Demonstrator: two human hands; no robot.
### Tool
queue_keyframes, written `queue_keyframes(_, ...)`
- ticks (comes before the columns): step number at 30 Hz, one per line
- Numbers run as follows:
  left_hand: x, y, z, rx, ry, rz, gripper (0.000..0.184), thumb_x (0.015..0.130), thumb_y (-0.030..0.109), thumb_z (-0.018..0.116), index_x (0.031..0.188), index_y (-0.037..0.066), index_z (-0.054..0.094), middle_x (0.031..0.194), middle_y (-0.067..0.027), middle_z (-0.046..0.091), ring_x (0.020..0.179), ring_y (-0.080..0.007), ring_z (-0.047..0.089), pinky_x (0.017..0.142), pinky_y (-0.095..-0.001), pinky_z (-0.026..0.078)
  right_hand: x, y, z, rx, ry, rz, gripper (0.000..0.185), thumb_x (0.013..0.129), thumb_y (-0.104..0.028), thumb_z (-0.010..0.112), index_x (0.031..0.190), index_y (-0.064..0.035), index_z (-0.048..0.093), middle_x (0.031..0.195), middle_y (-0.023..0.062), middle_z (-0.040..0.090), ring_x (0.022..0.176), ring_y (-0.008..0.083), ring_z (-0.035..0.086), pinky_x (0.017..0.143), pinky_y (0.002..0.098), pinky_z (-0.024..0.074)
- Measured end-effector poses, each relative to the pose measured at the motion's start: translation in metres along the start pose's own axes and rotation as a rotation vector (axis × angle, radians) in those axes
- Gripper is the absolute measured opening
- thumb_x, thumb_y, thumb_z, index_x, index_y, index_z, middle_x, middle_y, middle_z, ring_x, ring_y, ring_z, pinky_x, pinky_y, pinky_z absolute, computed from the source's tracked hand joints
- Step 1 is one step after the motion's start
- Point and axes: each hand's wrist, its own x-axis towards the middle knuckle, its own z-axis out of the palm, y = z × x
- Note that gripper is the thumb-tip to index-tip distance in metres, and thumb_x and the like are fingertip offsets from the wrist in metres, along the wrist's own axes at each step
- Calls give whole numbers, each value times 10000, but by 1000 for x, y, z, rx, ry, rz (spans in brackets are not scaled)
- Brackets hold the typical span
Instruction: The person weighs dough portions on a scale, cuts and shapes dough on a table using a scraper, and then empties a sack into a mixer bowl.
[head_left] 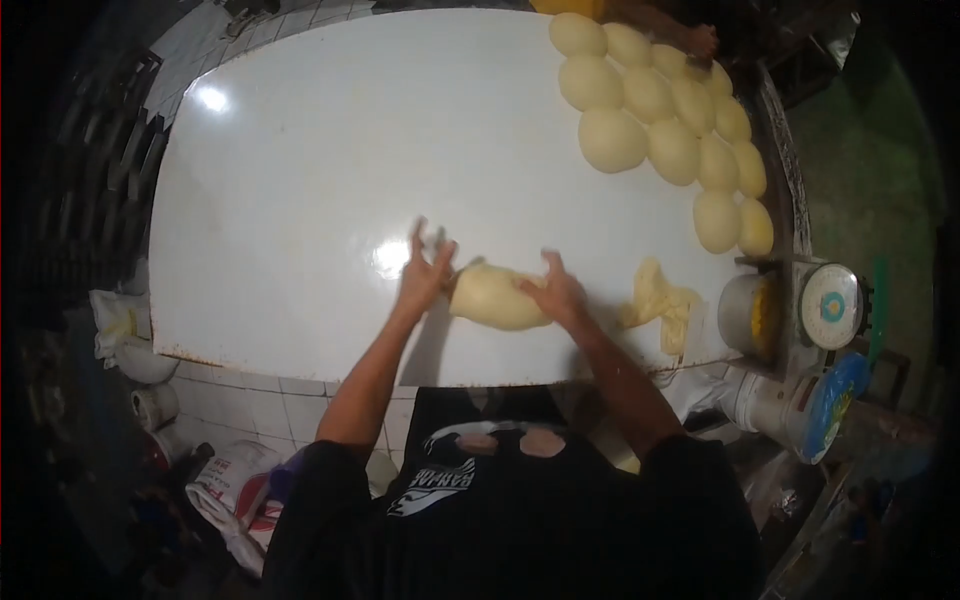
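A pale yellow lump of dough [497, 298] lies on the white tabletop [300, 220], near its front edge. At the dough's left end is my left hand [428, 272], its fingers spread and slightly blurred, with no dough between them. My right hand [558, 294] rests against the dough's right end, thumb on the top surface and fingers apart. To the right of this hand lies a loose, irregular scrap of dough [662, 305]. Several smooth, rounded dough balls [648, 95] sit close together at the table's far right corner.
Beside the table's right edge stand a metal pot [740, 312] and a round dial scale [832, 306]. A bucket with a blue cover [838, 390] is below the scale. White sacks [235, 480] lie on the floor at lower left. Another person's hand [703, 42] shows beyond the dough balls.
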Motion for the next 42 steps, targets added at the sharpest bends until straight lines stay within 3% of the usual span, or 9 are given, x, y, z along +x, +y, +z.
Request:
queue_keyframes(1,27,-24,-10,283,282,390,819,959,525,646,1488,-50,401,1126,-213,690,1058,-291,680,888,-348,539,24,-4,-15,-285,190,-250,568,894,-488,718,1239,-43,640,1156,199,694,1061,306,658,927,430,509)
queue_keyframes(3,3,-13,-22,84,177,125,772,1011,499,572,1539,-18,348,1376,-232,556,1286,-290,545,1010,-390,487,69,-13,-21,-551,364,-508,564,892,-473,720,1263,-56,637,1190,202,689,1132,298,648,963,419,500)
queue_keyframes(5,-17,-78,12,-200,24,-60,713,1043,471,521,1553,12,325,1425,-198,534,1343,-291,498,1043,-404,466,104,-30,-10,380,-160,-125,572,896,-478,704,1314,-96,625,1253,169,683,1203,307,622,1021,418,472)
queue_keyframes(8,-5,-73,66,-306,-23,-4,616,1056,460,493,1489,35,387,1329,-164,607,1264,-292,551,1015,-404,472,95,-53,-6,366,-442,-65,506,965,-447,637,1280,-52,660,1271,160,685,1161,269,647,1004,369,488)
queue_keyframes(16,-43,-63,127,311,-339,52,536,982,586,507,1178,138,726,1059,-157,748,1078,-375,680,972,-437,500,-48,66,19,409,93,-32,387,950,-428,647,943,-42,674,856,184,669,899,332,679,800,431,513)
queue_keyframes(22,1,-19,114,-430,-457,-73,812,1064,554,395,1635,99,41,1683,-191,162,1466,-288,395,1142,-377,405,-17,61,-25,-63,573,-139,422,938,-343,673,1257,-71,628,1012,143,735,1029,334,682,919,405,524)
queue_keyframes(27,25,-46,127,-96,-419,226,577,1078,464,418,1519,93,397,1509,-176,487,1380,-297,495,1064,-382,468,38,63,-28,619,-10,142,427,1001,-367,574,1336,-102,598,1144,140,722,1074,290,682,945,387,515)
queue_keyframes(34,-50,-51,153,412,-748,218,526,1040,541,429,1271,137,674,1310,-147,652,1247,-324,601,1060,-386,448,-91,100,3,655,240,245,408,1017,-381,554,1188,-31,677,1061,143,713,1039,232,665,926,360,498)
queue_keyframes(42,-21,-25,113,-21,-814,254,666,1095,387,425,1617,53,180,1635,-193,309,1487,-301,348,1201,-392,308,-119,116,-13,709,561,240,401,1024,-308,566,1305,-26,608,1207,179,648,1132,257,630,983,370,488)
